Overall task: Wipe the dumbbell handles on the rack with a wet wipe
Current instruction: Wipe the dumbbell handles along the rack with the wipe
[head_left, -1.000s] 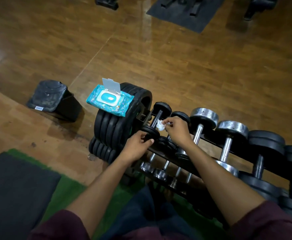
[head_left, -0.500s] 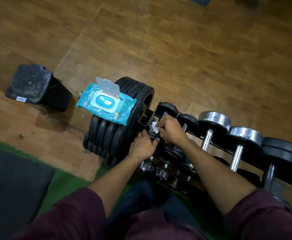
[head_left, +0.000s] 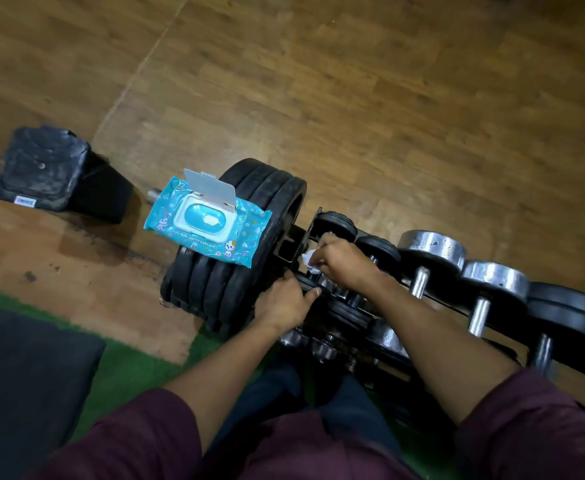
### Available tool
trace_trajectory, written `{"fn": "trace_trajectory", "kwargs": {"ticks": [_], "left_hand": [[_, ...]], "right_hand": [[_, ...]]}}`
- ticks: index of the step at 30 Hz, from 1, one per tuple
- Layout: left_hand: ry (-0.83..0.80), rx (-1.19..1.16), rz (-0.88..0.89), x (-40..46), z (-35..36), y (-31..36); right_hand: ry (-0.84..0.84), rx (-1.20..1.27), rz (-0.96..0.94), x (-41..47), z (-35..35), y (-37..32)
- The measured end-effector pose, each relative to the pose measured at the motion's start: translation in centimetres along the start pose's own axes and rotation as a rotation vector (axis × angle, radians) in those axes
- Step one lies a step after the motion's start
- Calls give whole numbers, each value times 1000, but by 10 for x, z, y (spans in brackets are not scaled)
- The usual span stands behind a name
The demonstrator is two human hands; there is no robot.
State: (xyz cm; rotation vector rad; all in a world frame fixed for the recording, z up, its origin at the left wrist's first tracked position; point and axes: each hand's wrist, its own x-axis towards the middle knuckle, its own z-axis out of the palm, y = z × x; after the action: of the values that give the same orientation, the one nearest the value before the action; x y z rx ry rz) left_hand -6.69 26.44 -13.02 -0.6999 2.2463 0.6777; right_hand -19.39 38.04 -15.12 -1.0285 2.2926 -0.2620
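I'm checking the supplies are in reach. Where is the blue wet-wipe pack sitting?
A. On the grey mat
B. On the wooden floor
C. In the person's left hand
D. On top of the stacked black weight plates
D: the blue wet-wipe pack, flip lid open, lies on the stacked black weight plates.

Wipes pack (head_left: pixel 208 223) lies on the stacked weight plates (head_left: pixel 235 271), left of both hands. Right hand (head_left: pixel 344 259) sits just beyond left hand (head_left: pixel 284 303), over the rack's (head_left: pixel 457 306) leftmost dumbbell (head_left: pixel 336 225). Further dumbbells extend rightward of the right hand. Black block (head_left: pixel 46 168) stands far left.
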Motion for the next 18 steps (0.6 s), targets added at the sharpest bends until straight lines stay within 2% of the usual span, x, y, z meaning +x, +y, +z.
{"fn": "trace_trajectory", "kwargs": {"ticks": [3, 7, 12, 18], "left_hand": [[-3, 11, -11, 0, -2, 2], [-5, 22, -21, -2, -2, 4], [-17, 42, -19, -2, -7, 6], [-37, 40, -37, -2, -9, 9]], "right_hand": [[13, -3, -4, -1, -4, 2], [138, 29, 186, -3, -2, 5], [119, -67, 126, -7, 5, 0], [218, -2, 313, -6, 12, -2]]}}
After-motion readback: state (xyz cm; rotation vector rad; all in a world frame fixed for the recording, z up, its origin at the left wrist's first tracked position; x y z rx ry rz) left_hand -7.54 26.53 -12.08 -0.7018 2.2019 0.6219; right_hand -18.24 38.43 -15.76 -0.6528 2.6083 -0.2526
